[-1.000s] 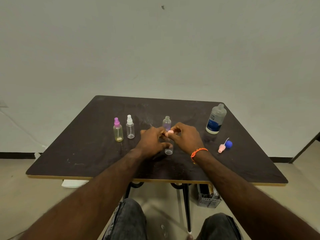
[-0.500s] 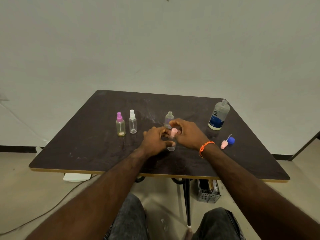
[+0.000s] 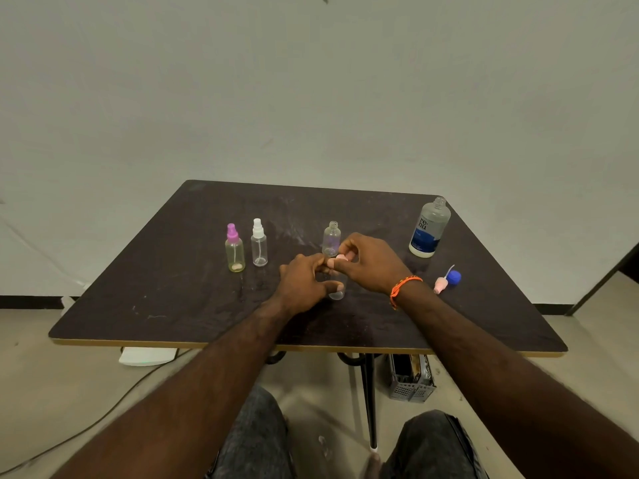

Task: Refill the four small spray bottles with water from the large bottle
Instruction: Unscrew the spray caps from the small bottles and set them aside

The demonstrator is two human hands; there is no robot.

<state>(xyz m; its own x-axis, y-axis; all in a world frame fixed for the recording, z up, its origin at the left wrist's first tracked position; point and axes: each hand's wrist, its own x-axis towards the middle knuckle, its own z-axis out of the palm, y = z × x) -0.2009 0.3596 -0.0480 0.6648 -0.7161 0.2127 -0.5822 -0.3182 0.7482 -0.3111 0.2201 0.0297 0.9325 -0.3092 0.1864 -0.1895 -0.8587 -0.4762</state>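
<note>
The left hand (image 3: 304,285) steadies a clear spray bottle (image 3: 337,288) while the right hand (image 3: 366,261) twists its pink cap (image 3: 340,259); another bottle (image 3: 331,239) stands uncapped, two remain capped, refilling seemingly barely begun

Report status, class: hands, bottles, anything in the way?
Left hand grips small clear bottle; right hand pinches its pink cap. Large bottle uncapped, upright, far right. Open bottle stands just behind the hands.

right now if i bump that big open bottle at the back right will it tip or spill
Probably yes on both. The large bottle is tall on a narrow base, so a knock near its neck could topple it. Its mouth is uncapped, the blue cap lying on the table, so any liquid inside would likely spill.
</note>
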